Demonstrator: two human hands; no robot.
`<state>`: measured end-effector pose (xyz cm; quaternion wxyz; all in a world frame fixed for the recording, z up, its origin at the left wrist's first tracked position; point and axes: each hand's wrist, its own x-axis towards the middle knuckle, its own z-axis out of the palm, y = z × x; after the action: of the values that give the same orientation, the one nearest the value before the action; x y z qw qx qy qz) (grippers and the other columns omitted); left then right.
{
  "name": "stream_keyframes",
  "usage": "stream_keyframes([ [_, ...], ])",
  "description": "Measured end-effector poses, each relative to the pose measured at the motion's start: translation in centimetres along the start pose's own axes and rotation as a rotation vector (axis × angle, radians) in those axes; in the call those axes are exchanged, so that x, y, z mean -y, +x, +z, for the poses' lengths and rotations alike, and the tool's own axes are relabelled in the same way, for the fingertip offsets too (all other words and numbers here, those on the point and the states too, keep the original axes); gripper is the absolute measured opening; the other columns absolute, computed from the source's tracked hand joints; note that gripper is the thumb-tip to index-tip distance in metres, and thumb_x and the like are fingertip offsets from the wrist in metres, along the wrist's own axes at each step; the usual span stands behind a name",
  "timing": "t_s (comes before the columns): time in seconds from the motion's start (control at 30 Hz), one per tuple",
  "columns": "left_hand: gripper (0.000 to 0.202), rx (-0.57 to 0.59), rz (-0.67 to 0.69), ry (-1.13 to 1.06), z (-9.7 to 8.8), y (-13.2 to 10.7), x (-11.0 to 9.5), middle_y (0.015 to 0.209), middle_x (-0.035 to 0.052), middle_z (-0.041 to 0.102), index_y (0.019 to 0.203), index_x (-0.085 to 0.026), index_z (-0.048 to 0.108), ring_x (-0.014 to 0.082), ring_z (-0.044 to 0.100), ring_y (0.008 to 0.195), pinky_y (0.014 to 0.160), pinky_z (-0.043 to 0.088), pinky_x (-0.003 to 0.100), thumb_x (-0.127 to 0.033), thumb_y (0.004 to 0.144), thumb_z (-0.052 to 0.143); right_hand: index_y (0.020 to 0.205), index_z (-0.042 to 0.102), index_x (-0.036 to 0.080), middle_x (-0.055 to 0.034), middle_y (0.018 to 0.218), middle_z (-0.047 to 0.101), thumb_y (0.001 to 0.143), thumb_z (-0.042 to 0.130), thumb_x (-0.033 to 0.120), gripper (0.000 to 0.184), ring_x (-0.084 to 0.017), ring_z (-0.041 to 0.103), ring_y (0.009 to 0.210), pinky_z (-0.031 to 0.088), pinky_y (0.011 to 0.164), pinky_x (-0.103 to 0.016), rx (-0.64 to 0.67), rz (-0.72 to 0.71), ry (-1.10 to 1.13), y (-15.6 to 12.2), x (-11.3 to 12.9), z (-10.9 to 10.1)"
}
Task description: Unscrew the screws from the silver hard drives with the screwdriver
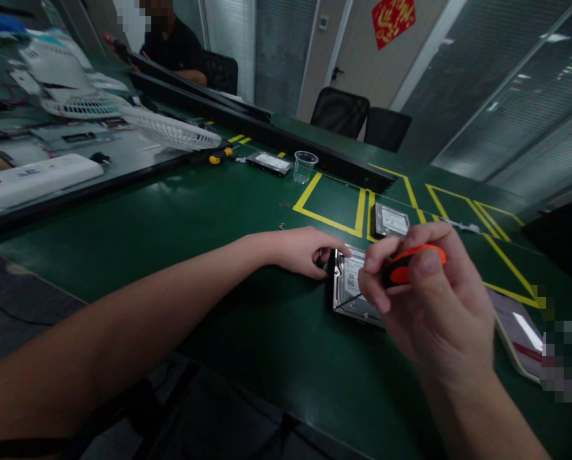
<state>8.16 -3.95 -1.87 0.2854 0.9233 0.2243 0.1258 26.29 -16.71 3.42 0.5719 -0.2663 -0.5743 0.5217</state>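
A hard drive lies flat on the green table in front of me. My left hand rests on the table and grips the drive's left edge with its fingers. My right hand is closed around a screwdriver with an orange and black handle. Its thin dark shaft slants down to the drive's top face. My right hand hides the drive's right part.
A second hard drive lies inside yellow tape marks behind. Farther back are a clear plastic cup, another drive and a yellow-handled screwdriver. A flat device lies right. A person sits far left at the back.
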Motion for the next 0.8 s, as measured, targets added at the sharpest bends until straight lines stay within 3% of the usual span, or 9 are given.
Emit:
stream_keyframes([
  [0.1, 0.051, -0.009, 0.010, 0.013, 0.04, 0.02, 0.14, 0.091, -0.0004, 0.064, 0.131, -0.021, 0.065, 0.0140, 0.059, 0.076, 0.069, 0.040, 0.024, -0.023, 0.080, 0.072, 0.103, 0.061, 0.023, -0.0030, 0.084, 0.071, 0.102, 0.060, 0.043, 0.020, -0.010, 0.049, 0.050, 0.037, 0.053, -0.028, 0.004, -0.017, 0.022, 0.12, 0.02, 0.08],
  [0.23, 0.051, -0.002, 0.015, 0.007, 0.03, 0.00, 0.18, 0.091, -0.0004, 0.063, 0.131, -0.021, 0.064, 0.0137, 0.059, 0.076, 0.070, 0.041, 0.024, -0.023, 0.080, 0.071, 0.098, 0.069, 0.017, -0.0069, 0.080, 0.069, 0.107, 0.043, 0.044, 0.039, -0.014, 0.055, 0.054, 0.043, 0.058, -0.033, 0.007, -0.014, 0.056, 0.27, 0.17, 0.01],
  [0.43, 0.051, -0.003, 0.011, 0.008, 0.01, 0.03, 0.18, 0.091, 0.0000, 0.063, 0.132, -0.021, 0.064, 0.0137, 0.059, 0.076, 0.068, 0.040, 0.023, -0.023, 0.081, 0.071, 0.094, 0.066, 0.020, -0.0049, 0.084, 0.072, 0.099, 0.065, 0.035, 0.015, -0.016, 0.064, 0.064, 0.049, 0.062, -0.032, 0.012, -0.016, 0.032, 0.24, 0.16, 0.00],
  [0.57, 0.050, -0.013, 0.023, 0.008, 0.11, 0.02, 0.20, 0.091, -0.0001, 0.064, 0.131, -0.022, 0.064, 0.0143, 0.060, 0.077, 0.069, 0.041, 0.023, -0.023, 0.081, 0.071, 0.098, 0.061, 0.024, -0.0018, 0.088, 0.073, 0.095, 0.073, 0.028, 0.013, -0.011, 0.059, 0.056, 0.042, 0.054, -0.026, 0.004, -0.003, 0.026, 0.15, 0.03, 0.01],
  [0.63, 0.051, -0.021, 0.026, 0.010, 0.15, -0.01, 0.18, 0.091, -0.0002, 0.064, 0.131, -0.022, 0.064, 0.0144, 0.060, 0.078, 0.069, 0.041, 0.023, -0.022, 0.081, 0.071, 0.101, 0.062, 0.023, -0.0029, 0.086, 0.073, 0.099, 0.068, 0.034, 0.012, -0.010, 0.054, 0.054, 0.040, 0.054, -0.026, 0.009, -0.020, 0.026, 0.15, 0.02, -0.05],
  [0.73, 0.051, -0.021, 0.027, 0.010, 0.14, -0.03, 0.17, 0.091, -0.0005, 0.063, 0.132, -0.022, 0.064, 0.0143, 0.060, 0.077, 0.070, 0.042, 0.024, -0.022, 0.081, 0.070, 0.104, 0.068, 0.019, -0.0068, 0.082, 0.070, 0.104, 0.051, 0.044, 0.031, -0.013, 0.054, 0.055, 0.044, 0.058, -0.032, 0.009, -0.031, 0.032, 0.22, 0.09, -0.13],
  [0.8, 0.051, -0.014, 0.022, 0.009, 0.09, -0.01, 0.18, 0.091, -0.0005, 0.063, 0.131, -0.022, 0.064, 0.0143, 0.060, 0.077, 0.071, 0.042, 0.024, -0.023, 0.081, 0.071, 0.101, 0.071, 0.016, -0.0080, 0.081, 0.069, 0.105, 0.045, 0.042, 0.037, -0.015, 0.055, 0.057, 0.045, 0.059, -0.034, 0.009, -0.031, 0.032, 0.25, 0.13, -0.16],
])
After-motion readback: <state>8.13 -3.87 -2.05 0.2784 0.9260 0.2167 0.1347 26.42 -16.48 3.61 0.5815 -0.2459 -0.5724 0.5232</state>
